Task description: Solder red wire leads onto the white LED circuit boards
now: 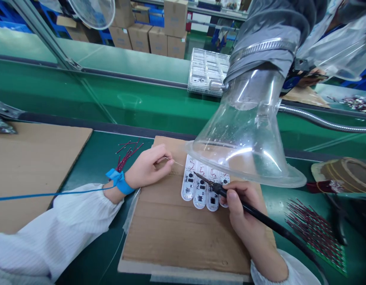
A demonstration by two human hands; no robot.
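My left hand point(149, 168) is closed in a pinch on a thin solder wire point(177, 162) that points right toward a row of white circuit boards point(201, 188) lying on a wooden board point(183, 233). A blue wrist strap point(120, 181) with a blue cord circles that wrist. My right hand point(241, 209) grips a black soldering iron point(260, 215); its tip rests on the boards near small red wires. A clear fume-extractor funnel point(245, 130) hangs just above the boards.
Loose red wires point(128, 152) lie behind my left hand. More red wires point(315, 229) lie at right on a green board, near a tape roll point(347, 174). Cardboard sheet point(28, 166) at left. Clear parts tray point(205, 71) and cardboard boxes point(157, 37) beyond the green conveyor.
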